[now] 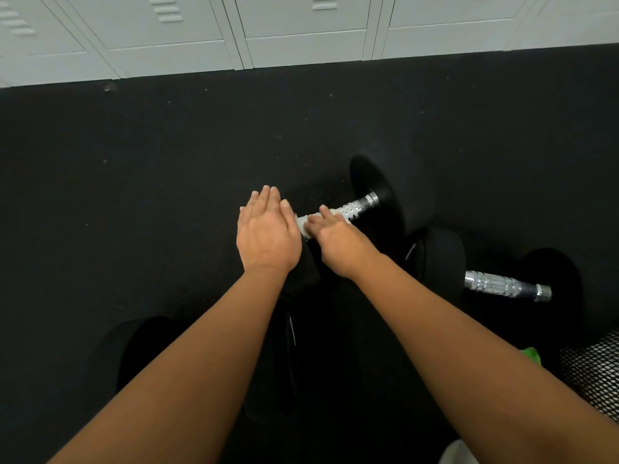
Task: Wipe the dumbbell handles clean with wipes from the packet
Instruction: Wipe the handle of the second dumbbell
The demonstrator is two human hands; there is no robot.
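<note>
The nearer dumbbell (375, 209) lies on the black rubber floor (167, 179), its knurled metal handle (355, 207) running from lower left up to a round black head at the upper right. A white wipe (306, 224) is wrapped over the left part of that handle. The right hand (336, 242) presses down on the wipe, its fingers (326, 214) closed together over the cloth and bar, so the wipe is pinned between fingers and handle. The handle's shiny right stretch is bare up to the head. The dumbbell's near head is mostly hidden under the two hands and shows only as a dark shape below them.

The left hand (268, 236) hovers just left of the wipe, flat and palm down, fingers straight and held side by side, gripping nothing; its thumb edge sits right beside the wipe's end, and contact cannot be judged.

A second dumbbell (502, 284) lies to the right and nearer the person, close to the first, its silver handle uncovered between two black heads. At the lower right edge is a black mesh basket (599, 373) with a bit of bright green (532, 356) showing beside its rim; what the green item is cannot be made out, nor what the basket holds. A dark rounded shape, hard to identify, sits on the floor at lower left. Along the top, pale grey lockers (301, 35) stand against the floor's far edge.
</note>
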